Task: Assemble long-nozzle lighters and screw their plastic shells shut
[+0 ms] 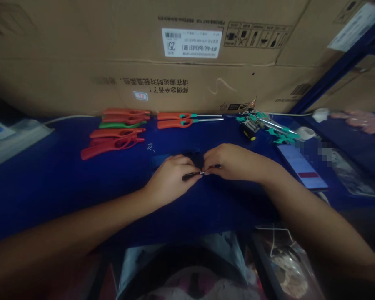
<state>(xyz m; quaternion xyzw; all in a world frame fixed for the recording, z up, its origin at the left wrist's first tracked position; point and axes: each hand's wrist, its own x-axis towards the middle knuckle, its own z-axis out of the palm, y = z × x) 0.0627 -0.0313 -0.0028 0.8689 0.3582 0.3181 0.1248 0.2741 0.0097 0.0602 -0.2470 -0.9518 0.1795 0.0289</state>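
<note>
Both hands meet over the middle of the blue table [81,200]. My left hand [171,179] is closed around a slim dark piece [190,176] that points toward the other hand. At its end is a small shiny metal part [201,172], where the fingertips of both hands come together. My right hand [229,160] is closed in a pinch at that metal end, and a short dark bit shows beside its fingers. The piece is too small and blurred to name, and fingers hide part of it.
Orange and red lighter handles [112,143] and a green one [121,124] lie behind on the left. Two orange stick lighters [171,123] with metal rods lie centrally. A pile of teal lighter parts [281,135], a black-yellow tool [249,132] and a phone [301,166] are right. Cardboard [112,50] stands behind.
</note>
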